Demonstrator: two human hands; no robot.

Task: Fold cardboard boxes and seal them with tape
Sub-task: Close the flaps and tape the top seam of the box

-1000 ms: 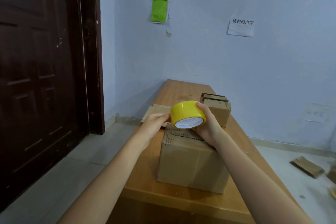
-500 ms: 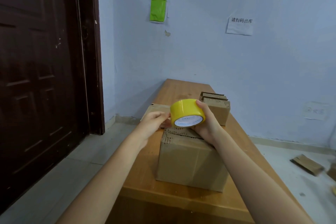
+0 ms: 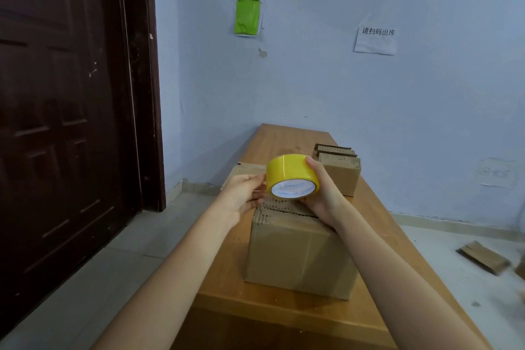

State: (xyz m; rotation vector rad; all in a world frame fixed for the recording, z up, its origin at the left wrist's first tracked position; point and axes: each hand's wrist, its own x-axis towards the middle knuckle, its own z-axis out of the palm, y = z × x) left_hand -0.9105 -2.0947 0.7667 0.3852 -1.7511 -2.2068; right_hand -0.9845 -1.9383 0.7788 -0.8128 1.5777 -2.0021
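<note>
Right hand grips yellow tape roll above box.

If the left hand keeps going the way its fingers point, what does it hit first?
The left hand points right, fingertips already at the yellow tape roll held by the right hand. The roll's side comes first; the fingers seem to touch it, though contact is hard to confirm.

Near box on table. Tape roll just above that box's far top edge, between left hand and right hand. Second box behind, right. Door far left.
</note>
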